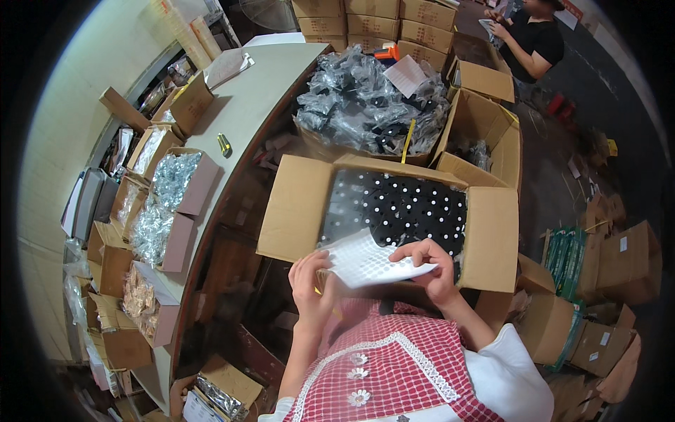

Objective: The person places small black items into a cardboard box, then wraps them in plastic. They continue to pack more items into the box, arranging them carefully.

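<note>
My left hand [311,281] grips the left end of a white sheet of small round stickers [369,261]. My right hand [429,266] pinches the sheet's right part from above, fingers curled over its edge. The sheet hangs just over the near flap of an open cardboard box [492,239]. Inside that box lie rows of black parts [401,204], each with a white dot on top.
A heap of black parts in clear bags [369,105] fills a box behind. Open cartons [485,119] stand to the right. A long grey table [246,105] on the left carries small boxes of bagged hardware [165,197]. Another person [531,39] stands at the top right beside stacked cartons [394,17].
</note>
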Tool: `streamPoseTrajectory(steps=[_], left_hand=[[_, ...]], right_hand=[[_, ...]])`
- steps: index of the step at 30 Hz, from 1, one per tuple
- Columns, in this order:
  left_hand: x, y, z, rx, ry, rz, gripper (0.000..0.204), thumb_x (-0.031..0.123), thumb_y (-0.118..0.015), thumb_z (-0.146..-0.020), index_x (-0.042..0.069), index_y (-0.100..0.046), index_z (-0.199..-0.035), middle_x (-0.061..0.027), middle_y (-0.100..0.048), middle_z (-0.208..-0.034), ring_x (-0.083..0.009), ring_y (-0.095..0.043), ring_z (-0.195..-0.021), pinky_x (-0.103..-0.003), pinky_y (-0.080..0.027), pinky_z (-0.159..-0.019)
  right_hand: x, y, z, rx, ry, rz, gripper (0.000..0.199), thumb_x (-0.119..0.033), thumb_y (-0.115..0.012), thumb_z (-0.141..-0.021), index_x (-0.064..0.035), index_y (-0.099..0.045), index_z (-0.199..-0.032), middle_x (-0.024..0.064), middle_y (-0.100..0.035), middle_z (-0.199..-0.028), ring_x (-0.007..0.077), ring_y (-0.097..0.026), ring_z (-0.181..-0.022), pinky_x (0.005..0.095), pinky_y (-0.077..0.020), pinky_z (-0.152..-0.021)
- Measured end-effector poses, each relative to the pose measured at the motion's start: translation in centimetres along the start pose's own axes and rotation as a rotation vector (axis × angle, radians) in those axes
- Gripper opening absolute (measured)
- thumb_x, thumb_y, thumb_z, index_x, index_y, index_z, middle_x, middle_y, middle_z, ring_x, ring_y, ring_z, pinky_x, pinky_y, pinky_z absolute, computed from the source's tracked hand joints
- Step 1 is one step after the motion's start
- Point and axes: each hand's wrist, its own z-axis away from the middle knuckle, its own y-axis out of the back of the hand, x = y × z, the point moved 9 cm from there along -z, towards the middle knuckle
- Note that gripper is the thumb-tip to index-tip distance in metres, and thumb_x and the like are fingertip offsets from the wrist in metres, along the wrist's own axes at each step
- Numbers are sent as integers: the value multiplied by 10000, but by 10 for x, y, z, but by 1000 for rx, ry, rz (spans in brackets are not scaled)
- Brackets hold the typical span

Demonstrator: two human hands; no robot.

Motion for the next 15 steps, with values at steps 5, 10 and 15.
streamPoseTrajectory(steps=[5,10,15], left_hand=[[2,-39,-2,-51,27,53,176,66,-752,-802,57,-664,-955,-113,-706,-1170,-338,-620,-1180,-459,-396,-1077],[-1,-63,-3,-141,162,211,141,71,-740,-895,10,-647,-982,-104,-725,-997,-200,-659,-960,-327,-498,-859],[-11,-78,-6,-170,354,445,102,49,-707,-949,5,-622,-984,-2,-665,-782,-33,-557,-711,-199,-433,-612]], right_hand=[[24,50,-4,205,-213,-215,237,24,-662,-869,-4,-579,-1089,128,-698,-949,184,-654,-646,297,-546,-584],[33,83,-3,322,-327,-255,306,-21,-672,-894,27,-587,-1183,94,-699,-904,81,-492,-445,218,-421,-459],[33,95,-5,388,-323,-239,336,-43,-704,-888,33,-592,-1195,77,-707,-891,38,-446,-422,201,-399,-449]])
